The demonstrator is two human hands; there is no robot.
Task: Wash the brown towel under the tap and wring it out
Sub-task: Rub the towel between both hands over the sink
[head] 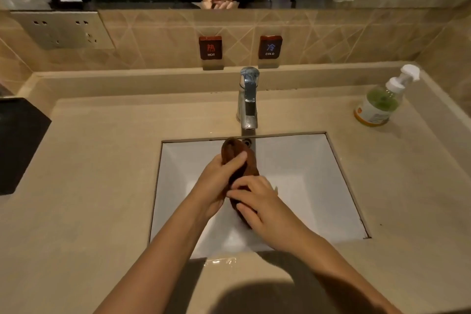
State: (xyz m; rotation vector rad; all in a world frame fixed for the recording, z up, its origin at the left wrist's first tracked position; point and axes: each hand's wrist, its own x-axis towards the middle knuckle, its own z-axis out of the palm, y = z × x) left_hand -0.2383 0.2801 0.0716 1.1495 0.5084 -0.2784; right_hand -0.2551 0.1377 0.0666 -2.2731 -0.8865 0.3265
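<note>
Seems to be at the wringing stage, with the brown towel (251, 163) rolled into a tight bundle over the sink (305, 173), just below the tap (248, 99); cannot tell of any running water, nor of washing fully done. Grips the far end with the left hand (219, 181) and the near end with the right hand (257, 201), fingers curled round, forearms reaching in close together.

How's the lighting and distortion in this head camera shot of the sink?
Head view: warm light; a dark shadow covers the near edge of the counter; the white basin is brightest; the wide lens bows counter edges; the brown towel looks sharp.
</note>
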